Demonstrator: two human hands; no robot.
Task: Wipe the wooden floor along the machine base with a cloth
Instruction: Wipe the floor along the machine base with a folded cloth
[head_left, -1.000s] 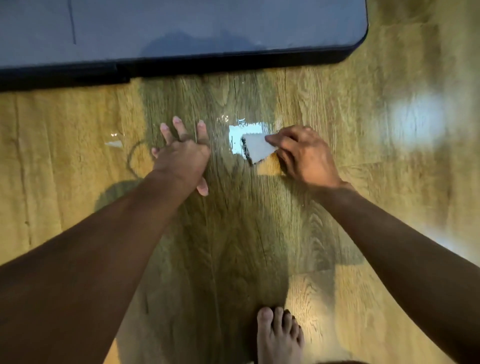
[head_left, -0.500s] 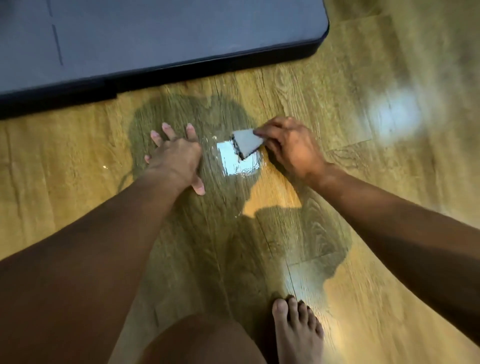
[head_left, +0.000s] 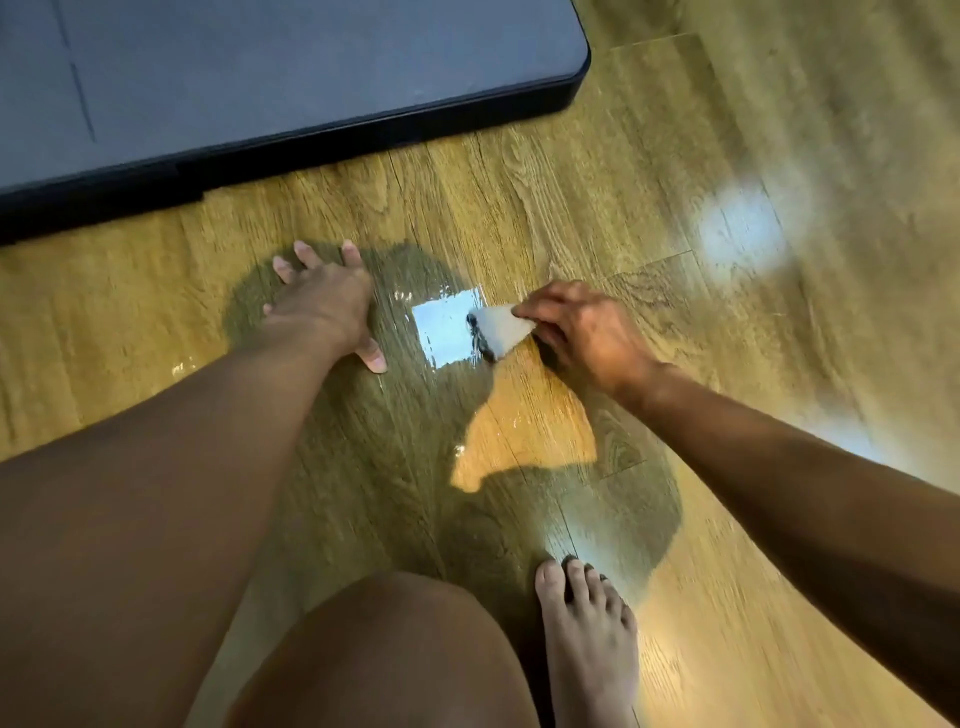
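Grey cloth (head_left: 501, 330) is pinched against the wooden floor (head_left: 519, 182) by the right hand (head_left: 582, 332), drawn slightly farther from the machine base (head_left: 311, 78) than half a second ago. The left hand (head_left: 322, 306) is kept spread flat, fingers straight. A wet patch (head_left: 444, 332) lies between the hands; a bare foot (head_left: 587, 634) is planted nearer.

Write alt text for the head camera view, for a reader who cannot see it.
A person's right hand pinches a small white cloth against a glossy wooden floor, beside a bright reflective patch. The left hand lies flat, fingers spread, on the floor; a dark machine base runs across the top, a bare foot shows below.
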